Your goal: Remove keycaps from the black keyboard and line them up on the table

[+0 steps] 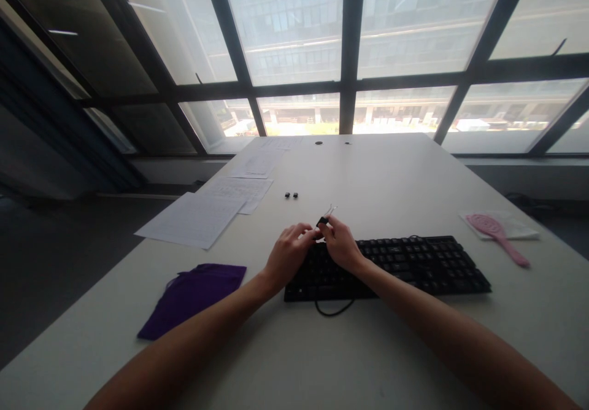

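A black keyboard (pixel 414 266) lies on the white table, partly hidden by my hands and right forearm. Above its upper left part, my left hand (pixel 292 250) and my right hand (pixel 339 243) meet. Between their fingertips is a small black piece (pixel 322 221), and a thin wire tool (pixel 331 210) sticks up beside it from the fingers of my right hand. My left fingers are bent and pressed together at the piece's lower side. Two small black pieces, one of them a keycap-like block (pixel 295 196), sit side by side beyond my hands.
To the left are a purple cloth pouch (pixel 197 293) and several paper sheets (pixel 193 220). A pink hairbrush (pixel 494 229) rests on a white packet (pixel 524 233) at the right. A cable loop (pixel 334 315) emerges at the keyboard's near edge. Windows stand behind the table (pixel 386 177).
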Demonstrator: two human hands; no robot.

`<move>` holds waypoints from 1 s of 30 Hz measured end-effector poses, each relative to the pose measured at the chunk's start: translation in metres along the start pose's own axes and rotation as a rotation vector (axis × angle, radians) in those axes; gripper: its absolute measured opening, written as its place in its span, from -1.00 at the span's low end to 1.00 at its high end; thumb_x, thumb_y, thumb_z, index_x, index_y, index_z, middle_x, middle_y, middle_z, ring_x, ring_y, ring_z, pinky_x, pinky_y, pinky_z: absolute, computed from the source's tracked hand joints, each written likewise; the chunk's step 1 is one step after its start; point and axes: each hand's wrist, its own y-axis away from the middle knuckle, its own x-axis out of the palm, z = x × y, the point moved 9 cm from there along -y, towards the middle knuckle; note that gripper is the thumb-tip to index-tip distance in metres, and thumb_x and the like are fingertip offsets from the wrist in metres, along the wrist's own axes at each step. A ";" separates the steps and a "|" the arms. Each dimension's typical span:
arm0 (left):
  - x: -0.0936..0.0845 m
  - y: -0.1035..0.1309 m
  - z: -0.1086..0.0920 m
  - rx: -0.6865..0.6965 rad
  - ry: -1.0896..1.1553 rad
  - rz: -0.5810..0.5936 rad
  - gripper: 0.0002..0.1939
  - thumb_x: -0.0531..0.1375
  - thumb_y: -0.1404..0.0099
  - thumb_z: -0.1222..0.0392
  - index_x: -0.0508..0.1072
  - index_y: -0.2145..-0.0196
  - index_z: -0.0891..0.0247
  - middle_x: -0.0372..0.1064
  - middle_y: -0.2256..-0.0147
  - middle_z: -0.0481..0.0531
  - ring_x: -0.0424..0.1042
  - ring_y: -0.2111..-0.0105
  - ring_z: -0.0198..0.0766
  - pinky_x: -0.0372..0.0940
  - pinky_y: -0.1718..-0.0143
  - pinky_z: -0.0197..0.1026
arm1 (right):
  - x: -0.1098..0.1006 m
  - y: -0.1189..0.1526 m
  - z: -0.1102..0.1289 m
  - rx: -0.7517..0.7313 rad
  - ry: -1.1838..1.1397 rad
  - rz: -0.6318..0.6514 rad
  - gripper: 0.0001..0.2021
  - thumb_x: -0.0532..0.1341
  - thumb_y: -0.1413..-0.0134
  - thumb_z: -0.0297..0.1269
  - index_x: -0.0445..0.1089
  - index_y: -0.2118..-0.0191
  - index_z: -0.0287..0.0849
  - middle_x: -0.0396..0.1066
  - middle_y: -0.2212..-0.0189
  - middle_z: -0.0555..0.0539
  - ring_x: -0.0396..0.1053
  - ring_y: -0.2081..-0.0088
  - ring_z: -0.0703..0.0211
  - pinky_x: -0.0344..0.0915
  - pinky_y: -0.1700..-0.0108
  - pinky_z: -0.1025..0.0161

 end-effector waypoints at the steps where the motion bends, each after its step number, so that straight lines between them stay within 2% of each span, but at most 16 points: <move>1: 0.000 0.000 -0.001 0.004 -0.006 -0.002 -0.75 0.16 -0.37 0.31 0.45 0.02 0.11 0.41 0.14 0.10 0.41 0.15 -0.13 0.32 0.06 -0.05 | 0.000 0.000 0.000 -0.002 0.002 -0.001 -0.84 0.08 -0.29 -0.18 0.32 0.26 -0.10 0.47 0.48 0.03 0.44 0.42 0.16 0.26 0.33 0.29; 5: 0.002 0.001 0.002 -0.020 0.076 0.021 -0.77 0.10 -0.41 0.27 0.48 0.04 0.12 0.40 0.21 0.07 0.40 0.21 -0.20 0.35 0.12 -0.13 | -0.002 0.001 0.004 -0.044 0.040 -0.006 -0.84 0.08 -0.28 -0.21 0.31 0.31 -0.11 0.43 0.49 0.04 0.40 0.43 0.18 0.24 0.32 0.29; 8: 0.003 0.001 0.006 -0.028 0.141 0.017 -0.77 0.08 -0.42 0.25 0.48 0.06 0.13 0.38 0.19 0.06 0.39 0.19 -0.21 0.35 0.11 -0.14 | -0.001 0.002 0.009 -0.068 0.063 0.005 -0.82 0.07 -0.27 -0.22 0.29 0.35 -0.12 0.41 0.49 0.03 0.37 0.42 0.19 0.22 0.32 0.29; 13: 0.000 0.002 0.009 -0.042 0.279 -0.065 -0.80 0.14 -0.37 0.31 0.51 0.11 0.15 0.35 0.13 0.07 0.38 0.10 -0.19 0.36 0.06 -0.11 | -0.001 0.002 0.006 -0.031 0.056 0.000 -0.84 0.06 -0.28 -0.22 0.30 0.31 -0.11 0.43 0.48 0.02 0.38 0.42 0.19 0.22 0.32 0.29; 17: -0.004 -0.001 0.018 -0.114 0.448 -0.108 -0.85 0.23 -0.30 0.29 0.53 0.18 0.15 0.40 0.17 0.06 0.42 0.14 -0.20 0.39 0.09 -0.13 | -0.002 0.000 0.000 0.013 0.007 -0.018 -0.84 0.06 -0.29 -0.21 0.29 0.31 -0.12 0.44 0.50 0.02 0.40 0.44 0.19 0.23 0.33 0.28; 19: -0.003 -0.008 0.034 -0.185 0.503 -0.093 -0.87 0.25 -0.28 0.24 0.54 0.19 0.17 0.43 0.18 0.06 0.45 0.20 -0.21 0.41 0.20 -0.18 | -0.003 -0.001 -0.003 0.025 -0.022 -0.038 -0.82 0.05 -0.29 -0.20 0.28 0.31 -0.12 0.44 0.51 0.02 0.41 0.44 0.19 0.24 0.33 0.28; 22: 0.003 -0.023 0.076 -0.298 0.451 -0.070 -0.86 0.26 -0.25 0.19 0.55 0.22 0.21 0.49 0.21 0.05 0.47 0.31 -0.22 0.39 0.32 -0.20 | -0.003 -0.001 -0.003 0.019 -0.043 -0.046 -0.82 0.05 -0.29 -0.20 0.27 0.32 -0.11 0.45 0.50 0.01 0.42 0.43 0.19 0.25 0.31 0.28; 26: 0.024 -0.043 0.125 -0.336 0.242 -0.013 -0.86 0.28 -0.20 0.25 0.55 0.23 0.23 0.54 0.27 0.02 0.46 0.34 -0.21 0.36 0.19 -0.13 | -0.002 -0.001 -0.002 0.007 -0.036 -0.033 -0.84 0.06 -0.28 -0.23 0.28 0.32 -0.12 0.46 0.49 0.01 0.42 0.42 0.19 0.25 0.30 0.27; 30: 0.045 -0.055 0.145 -0.329 0.173 -0.013 -0.90 0.28 -0.21 0.28 0.56 0.28 0.22 0.54 0.30 0.03 0.43 0.33 -0.17 0.33 0.14 -0.09 | -0.001 -0.001 -0.001 0.013 -0.040 -0.018 -0.84 0.06 -0.27 -0.25 0.29 0.33 -0.12 0.46 0.48 0.00 0.42 0.42 0.20 0.25 0.31 0.28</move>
